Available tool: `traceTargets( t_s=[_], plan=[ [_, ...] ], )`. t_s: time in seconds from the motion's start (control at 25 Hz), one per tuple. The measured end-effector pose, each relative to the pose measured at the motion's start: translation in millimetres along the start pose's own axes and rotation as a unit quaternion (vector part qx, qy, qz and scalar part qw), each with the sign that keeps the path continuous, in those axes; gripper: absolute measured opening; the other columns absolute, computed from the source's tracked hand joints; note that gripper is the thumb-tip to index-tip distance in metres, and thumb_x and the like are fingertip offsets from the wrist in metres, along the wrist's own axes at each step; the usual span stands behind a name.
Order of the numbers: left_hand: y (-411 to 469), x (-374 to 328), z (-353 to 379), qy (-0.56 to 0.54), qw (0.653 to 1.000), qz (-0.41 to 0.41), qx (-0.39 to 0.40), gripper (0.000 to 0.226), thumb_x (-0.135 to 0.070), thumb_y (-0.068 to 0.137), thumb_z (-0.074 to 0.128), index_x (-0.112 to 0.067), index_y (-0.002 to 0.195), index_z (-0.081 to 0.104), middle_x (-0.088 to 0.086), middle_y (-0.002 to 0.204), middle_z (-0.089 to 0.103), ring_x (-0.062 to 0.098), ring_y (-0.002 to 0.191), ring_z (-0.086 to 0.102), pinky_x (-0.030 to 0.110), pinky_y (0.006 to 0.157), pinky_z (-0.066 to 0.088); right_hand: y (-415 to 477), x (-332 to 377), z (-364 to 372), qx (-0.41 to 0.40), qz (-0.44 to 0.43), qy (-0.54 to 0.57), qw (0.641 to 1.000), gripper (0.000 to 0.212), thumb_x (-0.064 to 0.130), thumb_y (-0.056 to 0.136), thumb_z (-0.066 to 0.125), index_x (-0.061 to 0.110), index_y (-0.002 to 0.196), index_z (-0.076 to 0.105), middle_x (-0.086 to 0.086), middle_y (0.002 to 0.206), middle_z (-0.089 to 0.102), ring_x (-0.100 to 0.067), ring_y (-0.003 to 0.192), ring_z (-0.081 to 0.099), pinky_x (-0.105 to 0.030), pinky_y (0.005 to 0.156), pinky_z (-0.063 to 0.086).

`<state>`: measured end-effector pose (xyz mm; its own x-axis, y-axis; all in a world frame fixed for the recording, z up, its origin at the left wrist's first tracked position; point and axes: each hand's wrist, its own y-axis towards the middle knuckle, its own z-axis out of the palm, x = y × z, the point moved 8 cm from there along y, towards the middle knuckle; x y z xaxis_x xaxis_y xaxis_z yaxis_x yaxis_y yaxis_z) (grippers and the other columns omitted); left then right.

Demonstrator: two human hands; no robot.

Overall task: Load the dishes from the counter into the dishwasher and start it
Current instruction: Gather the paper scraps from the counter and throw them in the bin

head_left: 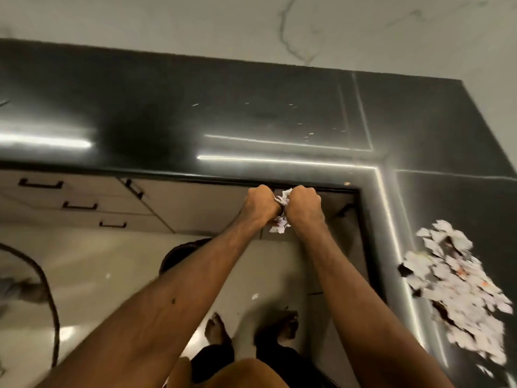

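Dishes: none in view, nor any dishwasher, on or below the black counter (251, 113); drawer fronts (84, 193) stand at left. Left hand (260, 205) and right hand (303, 205), knuckles nearly touching just before the counter edge, are both fisted tight on one crumpled paper wad (283, 198), light, soft, needing no care. Torn paper scraps (458, 287) lie heaped on the counter at right; any dish, judged stiff and breakable, wants a rim hold

The glossy black counter (251, 113) bears a heap of torn paper scraps (458, 287) at right.
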<state>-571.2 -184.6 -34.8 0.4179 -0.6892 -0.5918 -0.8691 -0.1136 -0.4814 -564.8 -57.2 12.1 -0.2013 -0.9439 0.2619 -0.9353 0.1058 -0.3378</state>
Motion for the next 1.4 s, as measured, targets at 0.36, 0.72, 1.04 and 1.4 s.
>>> traceTargets(
  t_s=[0.36, 0.72, 1.04, 1.4],
  plan=[
    [24.1, 295.2, -24.3, -0.137, 0.966, -0.191, -0.105, 0.024, -0.029, 0.083, 0.070, -0.005, 0.079, 0.073, 0.009, 0.074, 0.072, 0.029, 0.073, 0.069, 0.028, 0.057, 0.042, 13.5, 175.0, 240.1, 0.125, -0.134, -0.039, 0.982, 0.028, 0.010, 0.096, 0.059, 0.013, 0.117, 0.077, -0.016, 0.114, 0.072, -0.038, 0.109, 0.069, -0.041, 0.087, 0.058],
    [82.3, 517.0, 64.8, -0.237, 0.902, -0.317, -0.170, 0.029, -0.032, 0.096, 0.063, -0.007, 0.105, 0.076, 0.012, 0.100, 0.076, 0.029, 0.092, 0.072, 0.035, 0.084, 0.059, 50.4, 221.9, 501.6, 0.224, -0.159, -0.049, 0.960, 0.029, 0.023, 0.103, 0.053, 0.011, 0.119, 0.074, -0.013, 0.121, 0.072, -0.033, 0.113, 0.068, -0.038, 0.090, 0.056],
    [136.3, 606.2, 128.3, -0.212, 0.923, -0.318, -0.051, 0.032, -0.023, 0.104, 0.050, -0.009, 0.128, 0.067, 0.015, 0.129, 0.069, 0.034, 0.119, 0.064, 0.036, 0.097, 0.050, 72.2, 192.6, 634.5, 0.283, -0.127, 0.050, 0.949, 0.037, 0.030, 0.100, 0.068, 0.024, 0.137, 0.066, -0.004, 0.131, 0.069, -0.024, 0.115, 0.067, -0.020, 0.083, 0.052],
    [136.6, 603.6, 114.9, -0.200, 0.931, -0.303, -0.030, 0.038, -0.023, 0.101, 0.057, -0.016, 0.139, 0.060, 0.009, 0.138, 0.063, 0.028, 0.126, 0.059, 0.032, 0.103, 0.049, 69.5, 179.0, 644.2, 0.353, -0.080, 0.103, 0.926, 0.059, 0.008, 0.101, 0.061, 0.019, 0.156, 0.046, -0.009, 0.153, 0.055, -0.025, 0.138, 0.055, -0.026, 0.108, 0.042]
  ],
)
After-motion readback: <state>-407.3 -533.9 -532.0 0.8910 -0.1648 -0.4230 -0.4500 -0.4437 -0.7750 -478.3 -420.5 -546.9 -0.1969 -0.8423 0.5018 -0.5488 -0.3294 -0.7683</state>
